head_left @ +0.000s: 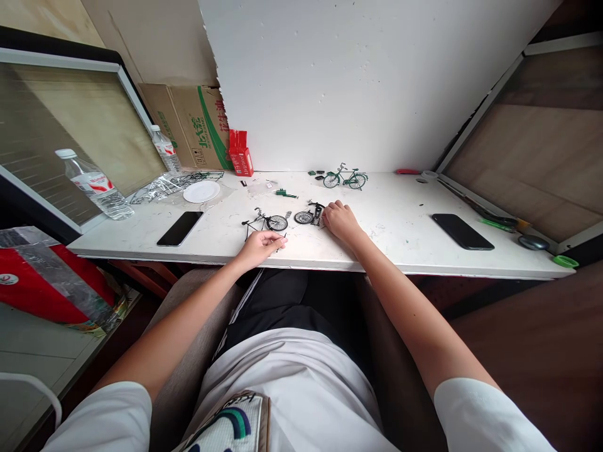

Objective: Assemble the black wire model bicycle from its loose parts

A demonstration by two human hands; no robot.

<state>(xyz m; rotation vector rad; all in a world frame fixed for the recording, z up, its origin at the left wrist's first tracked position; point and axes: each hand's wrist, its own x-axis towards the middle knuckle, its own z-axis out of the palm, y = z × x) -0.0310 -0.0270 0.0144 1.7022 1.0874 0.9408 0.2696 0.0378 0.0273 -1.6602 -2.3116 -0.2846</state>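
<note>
Model bicycle frame [272, 222], black and fitted with a spoked wheel, lies near the front edge of the white tabletop [396, 235], its lower part masked on my feed by the left hand [257, 250]. Thumb and forefinger there pinch a thin dark part [285, 235], too small for me to identify. To the right, a second black bicycle piece [315, 213] runs out of sight behind my right hand [341, 221]; the fingers curl against its end, but their tips are covered and I cannot tell how far they are closed. A green model bicycle [346, 178] stands upright farther back, near the white board [377, 81]. That board cuts off the right edge of a cardboard carton [186, 125], where I can read "北大荒" in green and "花生油" in red. Print on the red box [241, 157] beside it, and on the red-and-white labels of two plastic bottles [97, 185], is too small to read. Lettering on the shirt patch [230, 424] is hard to make out.
</note>
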